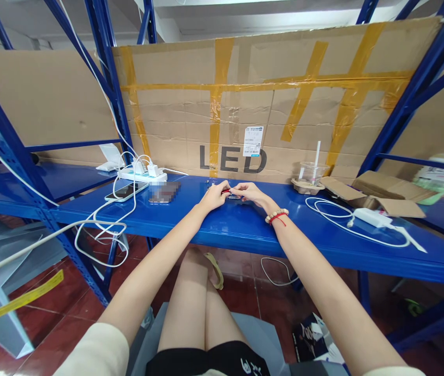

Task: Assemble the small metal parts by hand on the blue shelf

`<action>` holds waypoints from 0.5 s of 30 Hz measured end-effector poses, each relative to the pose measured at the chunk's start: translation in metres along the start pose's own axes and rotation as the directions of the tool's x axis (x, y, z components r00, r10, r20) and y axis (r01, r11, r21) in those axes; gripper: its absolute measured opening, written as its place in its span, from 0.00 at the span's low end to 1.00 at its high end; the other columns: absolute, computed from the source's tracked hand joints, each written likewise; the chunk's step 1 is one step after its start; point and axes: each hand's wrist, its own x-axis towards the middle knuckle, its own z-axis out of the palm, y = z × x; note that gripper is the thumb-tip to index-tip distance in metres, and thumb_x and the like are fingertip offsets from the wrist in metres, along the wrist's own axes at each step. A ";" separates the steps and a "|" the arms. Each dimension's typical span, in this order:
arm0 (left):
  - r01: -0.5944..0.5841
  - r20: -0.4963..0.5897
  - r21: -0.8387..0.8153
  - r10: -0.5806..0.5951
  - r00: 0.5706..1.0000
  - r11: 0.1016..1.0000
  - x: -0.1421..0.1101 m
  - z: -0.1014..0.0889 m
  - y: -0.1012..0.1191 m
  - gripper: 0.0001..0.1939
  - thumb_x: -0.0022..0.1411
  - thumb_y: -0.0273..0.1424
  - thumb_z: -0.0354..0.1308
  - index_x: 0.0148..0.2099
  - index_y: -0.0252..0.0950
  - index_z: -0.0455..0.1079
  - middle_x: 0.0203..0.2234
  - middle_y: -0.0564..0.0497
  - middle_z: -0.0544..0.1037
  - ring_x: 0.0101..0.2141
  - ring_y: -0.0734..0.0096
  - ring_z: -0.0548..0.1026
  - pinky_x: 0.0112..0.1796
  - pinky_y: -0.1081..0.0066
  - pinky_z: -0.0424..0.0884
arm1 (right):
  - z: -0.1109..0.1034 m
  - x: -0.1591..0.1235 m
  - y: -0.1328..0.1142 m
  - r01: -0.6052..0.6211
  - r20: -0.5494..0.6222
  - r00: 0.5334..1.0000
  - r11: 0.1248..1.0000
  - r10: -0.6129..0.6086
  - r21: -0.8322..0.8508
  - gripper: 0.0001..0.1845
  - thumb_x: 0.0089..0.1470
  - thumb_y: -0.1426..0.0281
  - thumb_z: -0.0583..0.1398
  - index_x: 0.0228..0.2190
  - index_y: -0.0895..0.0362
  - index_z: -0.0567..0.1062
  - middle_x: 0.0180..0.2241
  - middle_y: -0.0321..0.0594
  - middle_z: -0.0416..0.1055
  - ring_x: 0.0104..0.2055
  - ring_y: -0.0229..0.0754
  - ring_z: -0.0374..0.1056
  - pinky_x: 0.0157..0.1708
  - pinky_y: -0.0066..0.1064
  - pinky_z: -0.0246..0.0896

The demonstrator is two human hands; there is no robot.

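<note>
Both my arms reach forward onto the blue metal shelf point(245, 230). My left hand point(214, 196) and my right hand point(249, 192) meet near the back of the shelf, fingers pinched together on a small red and dark object point(230, 194) that is too small to name. A bead bracelet with a red string point(277, 215) sits on my right wrist.
Left of my hands lie two phones point(126, 191), a white power strip with chargers point(143, 175) and white cables. At the right are a plastic cup with a straw point(311, 176), an open cardboard box point(378, 196) and a white adapter with cable point(370, 216). Taped cardboard marked LED point(276, 99) forms the back wall.
</note>
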 end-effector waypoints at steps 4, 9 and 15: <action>-0.029 0.014 0.007 0.029 0.999 1.000 0.000 -0.001 0.000 0.06 0.55 0.25 0.49 0.36 0.36 0.64 0.27 0.53 0.75 0.31 0.72 0.71 0.34 0.73 0.65 | 0.000 0.000 0.000 -0.035 0.005 0.999 0.999 0.035 -0.003 0.24 0.28 0.53 0.68 0.21 0.60 0.71 0.15 0.31 0.61 0.19 0.29 0.54 0.18 0.21 0.50; -0.013 0.030 0.049 0.012 0.999 0.999 0.000 0.000 0.000 0.08 0.55 0.26 0.50 0.38 0.37 0.66 0.28 0.53 0.76 0.31 0.71 0.72 0.34 0.73 0.65 | 0.003 0.000 -0.001 -0.072 -0.008 0.997 0.997 0.072 -0.004 0.25 0.29 0.53 0.68 0.16 0.59 0.66 0.14 0.31 0.60 0.18 0.28 0.55 0.18 0.22 0.50; 0.051 0.002 0.067 -0.052 0.999 0.996 0.002 0.003 -0.003 0.10 0.55 0.27 0.50 0.40 0.38 0.68 0.29 0.52 0.77 0.32 0.70 0.73 0.37 0.71 0.66 | 0.006 0.003 0.001 -0.072 -0.013 0.997 0.997 0.072 -0.017 0.24 0.31 0.52 0.67 0.18 0.59 0.67 0.15 0.31 0.61 0.18 0.28 0.56 0.16 0.21 0.49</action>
